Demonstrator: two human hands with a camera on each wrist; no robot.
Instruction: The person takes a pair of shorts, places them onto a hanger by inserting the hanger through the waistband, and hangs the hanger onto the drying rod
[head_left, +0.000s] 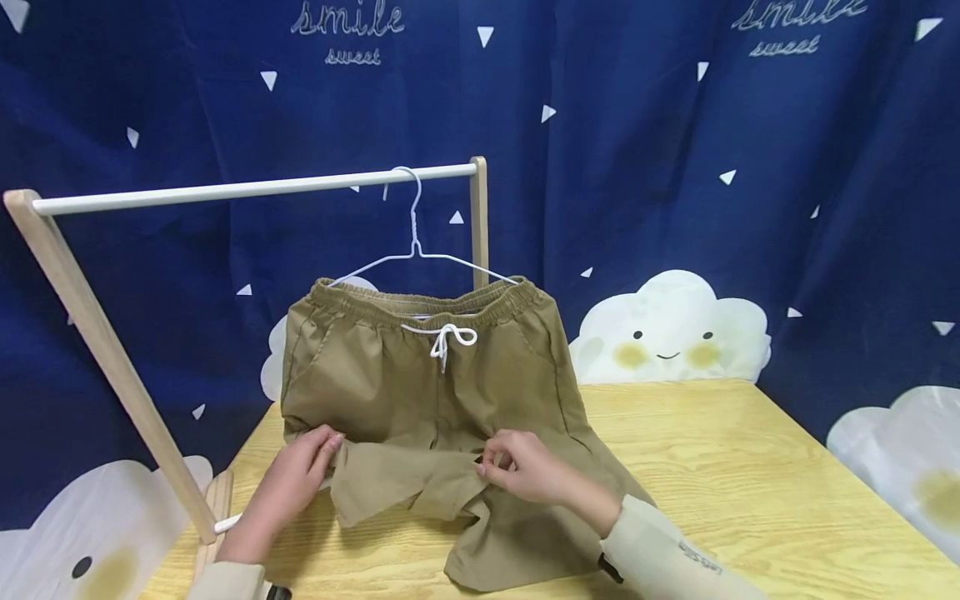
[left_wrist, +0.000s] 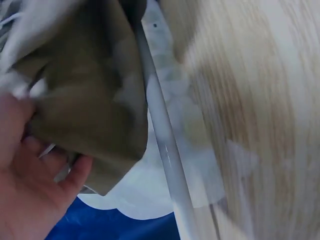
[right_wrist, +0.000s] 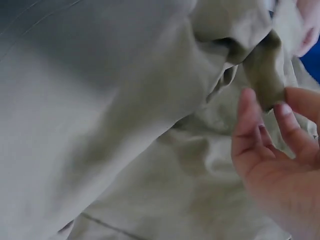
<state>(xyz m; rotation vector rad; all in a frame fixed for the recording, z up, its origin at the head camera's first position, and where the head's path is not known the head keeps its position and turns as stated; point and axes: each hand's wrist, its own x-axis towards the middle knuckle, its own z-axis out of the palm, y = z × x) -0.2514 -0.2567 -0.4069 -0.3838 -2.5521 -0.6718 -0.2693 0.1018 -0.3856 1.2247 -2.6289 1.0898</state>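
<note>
Khaki trousers (head_left: 495, 375) with an elastic waist and a white drawstring (head_left: 444, 337) hang from a white wire hanger (head_left: 416, 248). Their lower part lies bunched on the table. My left hand (head_left: 300, 467) pinches the cloth of one leg at its left edge; in the left wrist view the left hand (left_wrist: 40, 180) has its fingers curled at the fabric. On the other side of that lifted leg, my right hand (head_left: 528, 467) pinches a fold between thumb and fingers. The right wrist view shows the right hand (right_wrist: 280, 160) gripping the cloth by its edge.
A small rack with a white rail (head_left: 247, 187) and wooden posts (head_left: 112, 358) stands at the left on the wooden table (head_left: 720, 467). A white lower bar (left_wrist: 167, 135) runs beside the left hand. Behind hangs a blue curtain (head_left: 637, 167) with clouds and triangles.
</note>
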